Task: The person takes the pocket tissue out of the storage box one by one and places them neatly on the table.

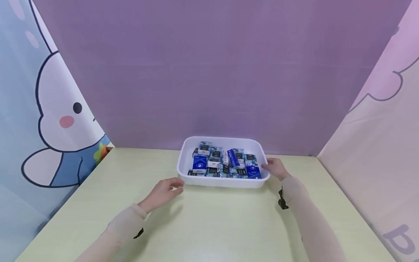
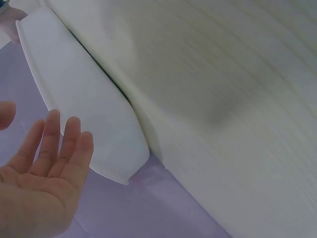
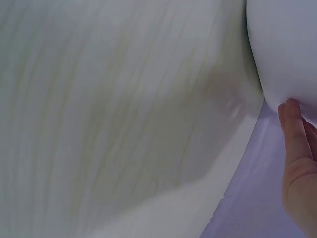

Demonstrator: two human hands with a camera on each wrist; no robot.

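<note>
A white plastic tray [image 1: 226, 182] with a rounded rim stands on the table near the purple backdrop. Inside lie several small boxes, most with a blue floral print and a dark label; a plain blue box [image 1: 200, 163] is at the left and another blue box [image 1: 253, 171] at the right. My right hand [image 1: 276, 168] holds the tray's right side, thumb over the rim; in the right wrist view its fingers [image 3: 294, 131] touch the outer wall. By the front left corner is my left hand [image 1: 165, 193], fingers loosely extended, holding nothing; the left wrist view shows its palm [image 2: 47, 183] beside the tray.
A pale wood-grain table [image 1: 222, 222] spreads around the tray. Behind it hangs a purple cloth [image 1: 209, 80]. A cartoon-printed sheet [image 1: 62, 109] stands at the left, and a pink and cream one [image 1: 376, 153] at the right.
</note>
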